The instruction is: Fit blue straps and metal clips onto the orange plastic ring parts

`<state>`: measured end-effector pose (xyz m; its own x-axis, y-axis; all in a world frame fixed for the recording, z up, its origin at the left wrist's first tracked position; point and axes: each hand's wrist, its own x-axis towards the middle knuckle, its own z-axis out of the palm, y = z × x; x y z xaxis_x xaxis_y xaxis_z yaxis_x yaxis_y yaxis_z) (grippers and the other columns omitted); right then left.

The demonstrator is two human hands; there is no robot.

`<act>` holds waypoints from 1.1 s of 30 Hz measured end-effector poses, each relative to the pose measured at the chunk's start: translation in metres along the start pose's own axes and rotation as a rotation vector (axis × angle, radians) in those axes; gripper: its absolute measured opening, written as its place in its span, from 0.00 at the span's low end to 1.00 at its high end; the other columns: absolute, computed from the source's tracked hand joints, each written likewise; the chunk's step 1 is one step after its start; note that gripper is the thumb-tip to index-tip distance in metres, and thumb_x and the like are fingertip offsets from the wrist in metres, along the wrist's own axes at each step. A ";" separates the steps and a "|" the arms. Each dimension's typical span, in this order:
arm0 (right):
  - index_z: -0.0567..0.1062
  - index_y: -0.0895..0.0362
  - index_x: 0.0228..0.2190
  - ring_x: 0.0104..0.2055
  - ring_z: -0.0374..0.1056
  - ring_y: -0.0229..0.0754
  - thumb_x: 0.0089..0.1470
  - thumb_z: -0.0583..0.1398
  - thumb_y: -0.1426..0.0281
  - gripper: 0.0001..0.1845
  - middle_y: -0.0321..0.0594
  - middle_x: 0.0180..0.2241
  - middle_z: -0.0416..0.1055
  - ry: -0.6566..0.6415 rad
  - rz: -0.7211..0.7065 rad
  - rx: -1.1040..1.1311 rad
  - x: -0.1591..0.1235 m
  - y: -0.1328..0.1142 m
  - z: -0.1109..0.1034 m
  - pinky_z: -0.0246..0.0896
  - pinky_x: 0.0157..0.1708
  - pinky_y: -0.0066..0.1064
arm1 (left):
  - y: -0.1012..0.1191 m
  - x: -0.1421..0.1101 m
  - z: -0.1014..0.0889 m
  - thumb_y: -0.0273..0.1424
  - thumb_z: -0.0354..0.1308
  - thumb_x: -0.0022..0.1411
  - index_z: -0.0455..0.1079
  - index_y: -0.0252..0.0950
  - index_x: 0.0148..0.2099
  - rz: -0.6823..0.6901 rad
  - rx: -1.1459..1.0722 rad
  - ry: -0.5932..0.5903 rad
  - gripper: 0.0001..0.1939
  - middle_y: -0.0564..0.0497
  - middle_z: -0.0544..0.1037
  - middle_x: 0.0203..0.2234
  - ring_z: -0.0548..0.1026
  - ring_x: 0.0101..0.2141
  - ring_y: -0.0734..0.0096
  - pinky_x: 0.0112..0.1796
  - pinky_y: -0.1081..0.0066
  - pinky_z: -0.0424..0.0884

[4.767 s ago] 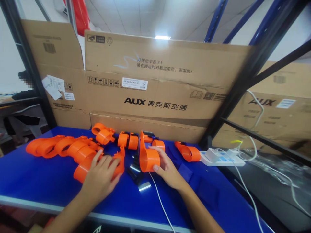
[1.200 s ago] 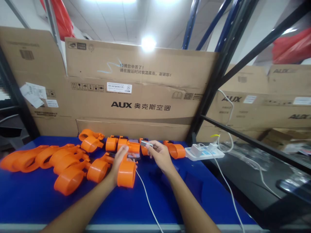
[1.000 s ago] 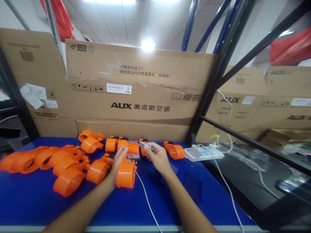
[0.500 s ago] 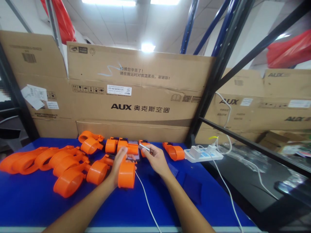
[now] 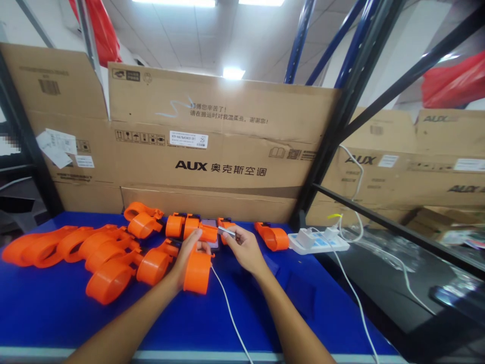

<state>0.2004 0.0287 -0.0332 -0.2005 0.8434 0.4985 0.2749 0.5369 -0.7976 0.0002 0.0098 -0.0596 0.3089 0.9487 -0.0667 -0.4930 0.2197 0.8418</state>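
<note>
My left hand is closed around an orange plastic tape dispenser, its wide ring hanging below the fingers and a narrower orange part pointing right. My right hand pinches a small silvery metal strip at the right end of that part; whether the two touch, I cannot tell. Behind the hands lies a flat device like a phone, partly covered. More orange dispensers stand nearby, one left of my left hand and another beyond my right hand.
Several orange dispensers crowd the left of the blue tabletop. A white power strip sits at the right edge, and white cables run across. Cardboard walls the back, beside a black rack post.
The view has shifted slightly, moving the background a little to the right. Both hands keep their holds, in almost the same place.
</note>
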 end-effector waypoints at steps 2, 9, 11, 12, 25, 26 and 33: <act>0.77 0.56 0.34 0.31 0.66 0.42 0.59 0.61 0.54 0.18 0.38 0.29 0.73 -0.019 -0.009 0.004 0.000 -0.001 -0.002 0.63 0.32 0.30 | -0.001 0.001 -0.002 0.58 0.59 0.57 0.69 0.33 0.25 0.001 0.054 -0.015 0.31 0.47 0.73 0.15 0.71 0.14 0.71 0.17 0.75 0.61; 0.77 0.56 0.33 0.32 0.67 0.42 0.60 0.61 0.56 0.15 0.37 0.30 0.74 -0.073 -0.020 0.010 0.000 -0.005 -0.006 0.63 0.34 0.31 | 0.005 -0.001 0.000 0.58 0.57 0.59 0.69 0.33 0.21 -0.080 0.027 -0.032 0.32 0.46 0.73 0.14 0.73 0.15 0.67 0.16 0.74 0.61; 0.77 0.56 0.34 0.33 0.68 0.42 0.60 0.61 0.56 0.15 0.38 0.31 0.74 -0.087 -0.017 0.005 0.000 -0.005 -0.007 0.63 0.34 0.31 | 0.008 -0.002 0.000 0.58 0.57 0.58 0.68 0.33 0.20 -0.110 0.012 -0.034 0.32 0.46 0.72 0.14 0.72 0.14 0.67 0.16 0.74 0.61; 0.77 0.56 0.34 0.33 0.68 0.43 0.60 0.61 0.56 0.15 0.38 0.31 0.75 -0.094 -0.015 0.001 0.000 -0.006 -0.008 0.64 0.35 0.31 | 0.009 -0.002 0.000 0.58 0.58 0.58 0.67 0.33 0.19 -0.126 0.008 -0.040 0.32 0.46 0.72 0.13 0.72 0.14 0.67 0.15 0.74 0.60; 0.78 0.55 0.36 0.32 0.68 0.43 0.60 0.61 0.56 0.16 0.39 0.32 0.76 -0.089 -0.013 -0.029 -0.003 -0.010 -0.005 0.64 0.33 0.32 | 0.002 -0.004 0.008 0.54 0.63 0.57 0.67 0.36 0.30 0.010 0.065 -0.029 0.24 0.50 0.74 0.15 0.72 0.15 0.68 0.18 0.74 0.62; 0.78 0.55 0.35 0.31 0.68 0.43 0.59 0.61 0.55 0.16 0.39 0.31 0.75 -0.071 -0.009 -0.016 -0.003 -0.009 -0.002 0.64 0.32 0.31 | 0.000 -0.005 0.011 0.52 0.64 0.56 0.68 0.36 0.34 0.063 0.060 -0.017 0.23 0.51 0.75 0.17 0.73 0.16 0.68 0.19 0.73 0.64; 0.77 0.55 0.41 0.32 0.69 0.43 0.54 0.65 0.55 0.19 0.40 0.33 0.75 0.166 0.024 0.091 0.000 -0.002 0.007 0.66 0.31 0.31 | -0.005 -0.005 0.016 0.51 0.67 0.54 0.68 0.36 0.39 0.211 0.035 0.097 0.24 0.53 0.76 0.21 0.74 0.20 0.68 0.23 0.73 0.65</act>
<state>0.1930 0.0275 -0.0335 -0.0349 0.8523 0.5219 0.1896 0.5183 -0.8339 0.0138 0.0001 -0.0554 0.1212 0.9906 0.0633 -0.5091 0.0073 0.8607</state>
